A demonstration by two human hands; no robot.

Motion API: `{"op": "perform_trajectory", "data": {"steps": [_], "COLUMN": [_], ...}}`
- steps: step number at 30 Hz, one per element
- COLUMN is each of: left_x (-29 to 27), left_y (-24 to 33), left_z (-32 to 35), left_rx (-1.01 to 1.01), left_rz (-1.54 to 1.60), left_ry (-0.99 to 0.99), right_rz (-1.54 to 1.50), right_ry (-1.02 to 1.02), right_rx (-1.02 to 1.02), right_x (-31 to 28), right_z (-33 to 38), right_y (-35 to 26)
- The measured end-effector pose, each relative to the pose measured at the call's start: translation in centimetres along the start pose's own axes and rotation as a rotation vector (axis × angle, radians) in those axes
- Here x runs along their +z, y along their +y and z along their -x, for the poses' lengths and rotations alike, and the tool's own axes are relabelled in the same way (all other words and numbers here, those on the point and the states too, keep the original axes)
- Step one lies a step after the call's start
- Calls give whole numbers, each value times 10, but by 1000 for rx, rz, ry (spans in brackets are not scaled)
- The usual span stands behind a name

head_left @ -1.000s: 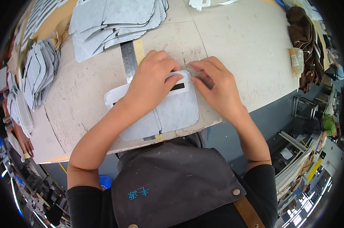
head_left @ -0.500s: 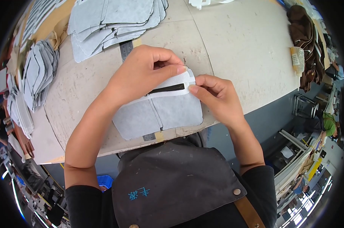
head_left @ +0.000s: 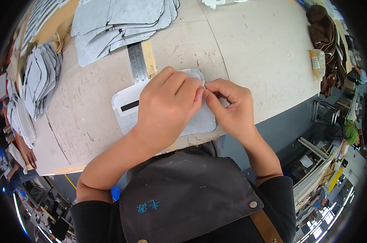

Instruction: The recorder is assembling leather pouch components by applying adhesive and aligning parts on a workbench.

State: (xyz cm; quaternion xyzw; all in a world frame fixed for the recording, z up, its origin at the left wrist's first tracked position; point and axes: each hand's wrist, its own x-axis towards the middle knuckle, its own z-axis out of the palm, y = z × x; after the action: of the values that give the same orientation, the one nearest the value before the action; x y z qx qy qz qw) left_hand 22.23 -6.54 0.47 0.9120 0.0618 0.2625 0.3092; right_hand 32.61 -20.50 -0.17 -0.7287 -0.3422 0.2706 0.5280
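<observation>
A grey-blue panel (head_left: pixel 201 117) lies flat at the table's near edge, with a white strip (head_left: pixel 124 95) along its far side. A long black slot (head_left: pixel 130 106) shows in the strip. My left hand (head_left: pixel 167 107) lies across the panel, covering its middle and part of the slot. Its fingers are closed in a pinch at the right end of the strip. Opposite them, my right hand (head_left: pixel 232 101) pinches the same end with thumb and forefinger. The fingertips nearly meet, and the bit of material between them is mostly hidden.
A steel ruler (head_left: pixel 137 62) and a yellowish tape strip (head_left: pixel 149 58) run beyond the panel. Similar grey panels (head_left: pixel 122 16) are piled at the far left, and another stack (head_left: pixel 41 77) stands farther left. Brown material (head_left: pixel 325 44) and a bottle (head_left: pixel 317 65) lie right.
My left hand has come nearer and turned, its fingertips moving down the strip's right end toward my right hand's. The strip's left part and more of the ruler now show.
</observation>
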Motion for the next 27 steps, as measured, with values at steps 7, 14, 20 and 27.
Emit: {"op": "perform_trajectory", "data": {"steps": [7,14,20,27], "left_x": [6,11,9,8], "left_y": [-1,-5,-2,-7], "left_z": [4,6,15,30], "left_rx": [-76,-223,-506,-607], "left_rz": [48,203,428,580], "left_ry": [26,23,49,188], "right_rz": [8,-71,-217,-208], "right_ry": [33,57,97,83], "right_rx": [-30,100,267,301], "right_x": [4,7,14,13], "right_z": [0,-1,-1,-4], "right_y": [4,9,4,1]}}
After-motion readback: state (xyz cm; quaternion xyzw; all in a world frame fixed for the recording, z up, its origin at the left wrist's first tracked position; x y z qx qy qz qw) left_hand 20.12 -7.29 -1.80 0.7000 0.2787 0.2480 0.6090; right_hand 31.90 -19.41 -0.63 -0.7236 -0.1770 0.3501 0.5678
